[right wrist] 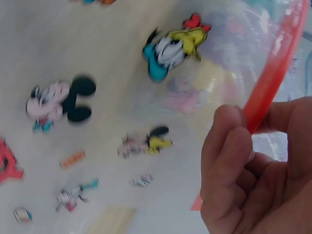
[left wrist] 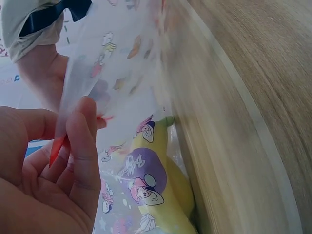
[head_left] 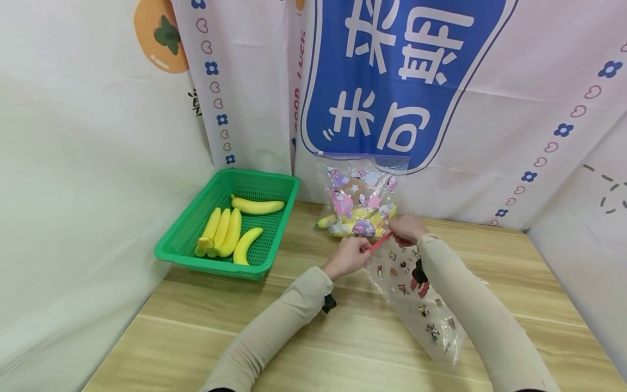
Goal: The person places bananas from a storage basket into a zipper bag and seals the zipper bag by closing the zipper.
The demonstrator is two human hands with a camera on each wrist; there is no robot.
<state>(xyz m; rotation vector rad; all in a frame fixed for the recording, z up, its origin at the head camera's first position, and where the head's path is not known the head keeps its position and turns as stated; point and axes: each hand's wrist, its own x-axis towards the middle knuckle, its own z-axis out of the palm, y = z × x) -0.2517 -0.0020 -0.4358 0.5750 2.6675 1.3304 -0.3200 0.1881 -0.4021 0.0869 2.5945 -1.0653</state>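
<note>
A clear plastic zip bag (head_left: 406,288) with small cartoon prints hangs from both hands, its red zip edge (right wrist: 275,68) on top. My left hand (head_left: 349,256) pinches one end of that edge between thumb and fingers. The other end is pinched by my right hand (head_left: 407,228). Behind them stands a second printed zip bag (head_left: 362,190) with a purplish top edge, leaning on the backdrop. Yellow bananas (left wrist: 168,204) show through its lower part. The first bag looks flat, with no contents visible.
To the left, a green plastic basket (head_left: 166,256) holds a bunch of bananas (head_left: 222,231) and two single bananas, one of them a curved banana (head_left: 246,246). A printed cloth backdrop (head_left: 259,109) borders the wooden table (head_left: 303,348) at the back.
</note>
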